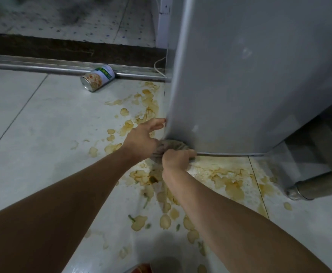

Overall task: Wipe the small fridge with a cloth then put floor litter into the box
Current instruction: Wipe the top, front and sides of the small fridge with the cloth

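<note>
Head view: the right hand (178, 157) has its grip pressed together on a crumpled cloth (174, 145), holding it against the bottom corner of the small fridge (249, 79). Just left of that grip, the left hand (143, 137) is spread, fingertips (160, 121) touching the fridge's front edge — holding nothing. Brownish stains (228, 180) cover the floor (33, 134) beneath both hands. Well beyond the left grip, a tin can (97, 77) lies on its side against a metal rail (33, 67).

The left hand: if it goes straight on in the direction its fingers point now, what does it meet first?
Almost at once the fridge. The left hand points right with open fingers, its fingertips at or nearly touching the fridge's lower front edge. Depth is hard to judge, so contact may already exist.
</note>
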`<control>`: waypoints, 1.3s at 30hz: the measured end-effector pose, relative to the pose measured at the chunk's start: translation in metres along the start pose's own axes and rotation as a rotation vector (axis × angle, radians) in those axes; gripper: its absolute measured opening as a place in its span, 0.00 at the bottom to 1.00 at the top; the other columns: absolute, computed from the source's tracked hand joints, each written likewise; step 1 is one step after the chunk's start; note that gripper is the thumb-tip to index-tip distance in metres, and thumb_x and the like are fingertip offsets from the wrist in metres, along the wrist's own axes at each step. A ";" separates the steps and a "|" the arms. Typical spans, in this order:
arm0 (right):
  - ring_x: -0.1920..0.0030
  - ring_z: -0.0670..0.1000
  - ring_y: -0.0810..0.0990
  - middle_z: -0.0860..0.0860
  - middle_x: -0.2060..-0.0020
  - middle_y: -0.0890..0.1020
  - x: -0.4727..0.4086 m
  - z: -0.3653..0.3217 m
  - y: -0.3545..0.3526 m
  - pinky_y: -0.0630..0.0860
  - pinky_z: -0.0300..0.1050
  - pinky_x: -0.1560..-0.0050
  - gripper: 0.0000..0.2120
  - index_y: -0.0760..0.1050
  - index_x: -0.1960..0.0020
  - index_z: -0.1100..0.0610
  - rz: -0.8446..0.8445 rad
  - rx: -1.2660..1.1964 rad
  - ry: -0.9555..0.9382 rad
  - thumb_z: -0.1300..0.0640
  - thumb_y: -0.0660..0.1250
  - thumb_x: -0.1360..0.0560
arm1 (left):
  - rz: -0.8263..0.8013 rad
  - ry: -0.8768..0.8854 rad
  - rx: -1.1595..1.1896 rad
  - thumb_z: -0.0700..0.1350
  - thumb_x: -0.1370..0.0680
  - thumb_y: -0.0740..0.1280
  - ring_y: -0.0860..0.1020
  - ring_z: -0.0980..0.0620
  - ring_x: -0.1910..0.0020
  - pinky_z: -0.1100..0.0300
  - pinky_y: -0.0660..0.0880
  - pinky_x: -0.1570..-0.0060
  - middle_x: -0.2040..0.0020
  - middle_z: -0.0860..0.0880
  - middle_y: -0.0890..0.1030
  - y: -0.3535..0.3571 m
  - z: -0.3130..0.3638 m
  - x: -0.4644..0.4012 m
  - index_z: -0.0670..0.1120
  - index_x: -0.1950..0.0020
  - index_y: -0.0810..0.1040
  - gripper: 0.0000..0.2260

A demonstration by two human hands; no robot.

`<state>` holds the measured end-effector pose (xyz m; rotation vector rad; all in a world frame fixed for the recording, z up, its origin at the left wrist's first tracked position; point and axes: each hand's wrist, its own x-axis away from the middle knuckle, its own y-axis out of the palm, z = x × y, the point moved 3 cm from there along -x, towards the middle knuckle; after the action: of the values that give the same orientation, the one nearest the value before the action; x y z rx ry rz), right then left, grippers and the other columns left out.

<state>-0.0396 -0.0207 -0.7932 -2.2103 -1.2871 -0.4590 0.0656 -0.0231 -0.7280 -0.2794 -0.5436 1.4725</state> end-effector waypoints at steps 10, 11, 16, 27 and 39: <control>0.47 0.53 0.74 0.50 0.54 0.75 0.015 0.007 0.006 0.70 0.42 0.49 0.14 0.65 0.44 0.57 -0.354 0.188 -0.145 0.70 0.53 0.26 | 0.100 0.000 -0.069 0.31 0.29 0.60 0.72 0.56 0.37 0.64 0.70 0.46 0.36 0.54 0.76 -0.019 0.003 0.025 0.53 0.32 0.70 0.29; 0.50 0.52 0.74 0.48 0.57 0.74 0.014 0.006 0.000 0.70 0.43 0.50 0.15 0.66 0.47 0.56 -0.373 0.217 -0.179 0.71 0.52 0.27 | 0.105 0.008 -0.069 0.31 0.29 0.60 0.72 0.56 0.38 0.66 0.70 0.50 0.36 0.54 0.76 -0.019 0.006 0.027 0.53 0.32 0.70 0.29; 0.55 0.49 0.75 0.47 0.59 0.75 0.005 -0.001 -0.057 0.72 0.44 0.51 0.18 0.70 0.50 0.50 -0.326 0.217 -0.275 0.71 0.53 0.28 | 0.143 0.049 -0.115 0.35 0.27 0.63 0.73 0.58 0.46 0.70 0.68 0.57 0.39 0.57 0.77 -0.013 0.024 0.039 0.55 0.34 0.70 0.25; 0.45 0.60 0.75 0.62 0.42 0.75 -0.071 -0.023 -0.232 0.73 0.51 0.42 0.18 0.64 0.39 0.61 0.129 0.079 -0.160 0.71 0.56 0.27 | 0.151 0.423 -0.386 0.42 0.26 0.66 0.70 0.52 0.34 0.54 0.69 0.36 0.34 0.52 0.74 0.074 0.131 0.049 0.53 0.33 0.69 0.22; 0.41 0.60 0.76 0.57 0.35 0.71 -0.144 -0.034 -0.258 0.75 0.48 0.48 0.30 0.57 0.27 0.51 0.013 0.000 -0.053 0.69 0.55 0.26 | 0.307 1.023 -1.076 0.38 0.31 0.63 0.64 0.44 0.28 0.41 0.53 0.31 0.28 0.46 0.68 0.156 0.216 0.016 0.46 0.38 0.73 0.21</control>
<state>-0.3360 -0.0369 -0.7711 -2.2427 -1.2992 -0.3980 -0.1784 -0.0243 -0.6189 -1.8950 -0.3879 0.9806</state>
